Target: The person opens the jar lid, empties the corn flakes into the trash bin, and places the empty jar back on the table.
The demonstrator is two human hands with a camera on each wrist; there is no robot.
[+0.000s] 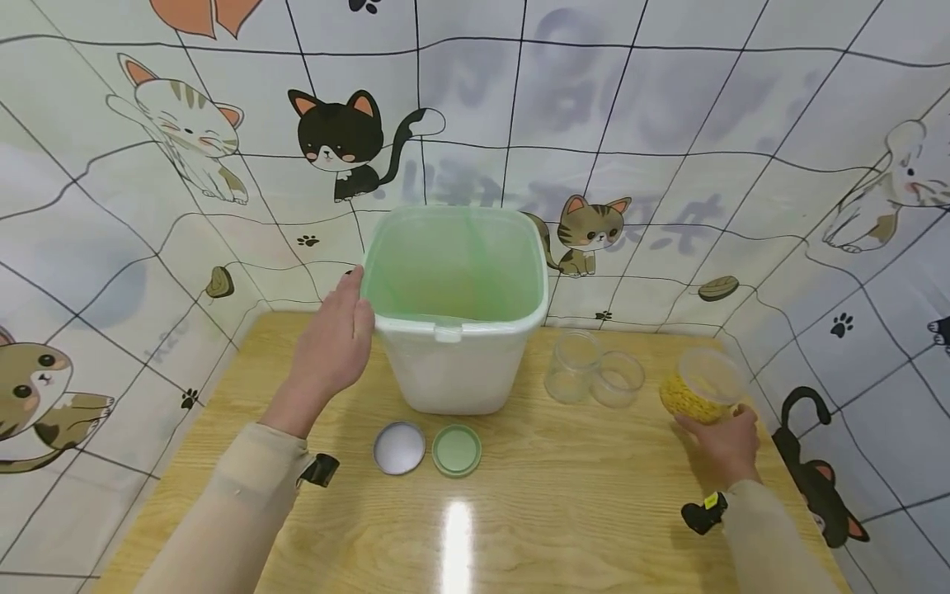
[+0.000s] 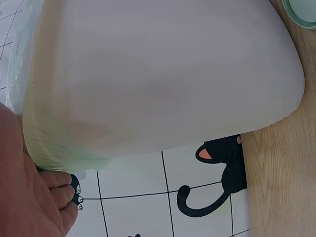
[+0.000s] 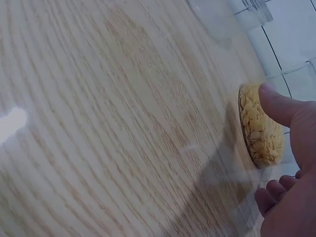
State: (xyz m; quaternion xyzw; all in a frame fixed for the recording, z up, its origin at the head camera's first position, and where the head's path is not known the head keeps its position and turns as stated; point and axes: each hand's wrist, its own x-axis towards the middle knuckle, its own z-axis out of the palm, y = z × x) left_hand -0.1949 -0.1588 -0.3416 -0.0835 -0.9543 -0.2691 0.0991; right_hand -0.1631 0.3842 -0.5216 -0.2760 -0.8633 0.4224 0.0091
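A white bin (image 1: 456, 371) with a translucent green liner (image 1: 460, 264) over its rim stands at the table's back. My left hand (image 1: 334, 342) rests against the bin's left side near the rim, fingers extended. In the left wrist view, the left hand (image 2: 29, 187) lies by the lined corner of the bin (image 2: 163, 74). To the right, my right hand (image 1: 727, 445) grips a clear jar (image 1: 701, 388) partly filled with small yellow pieces. The right wrist view shows the thumb (image 3: 281, 106) along that jar and its yellow pieces (image 3: 259, 131); some fingers are hidden.
Two clear jars, a taller one (image 1: 571, 371) and a shorter one (image 1: 618, 379), stand right of the bin. In front of the bin lie a silvery lid (image 1: 399, 448) and a green lid (image 1: 456, 450). Cat-patterned sheeting (image 1: 475, 107) borders the wooden table (image 1: 564, 503).
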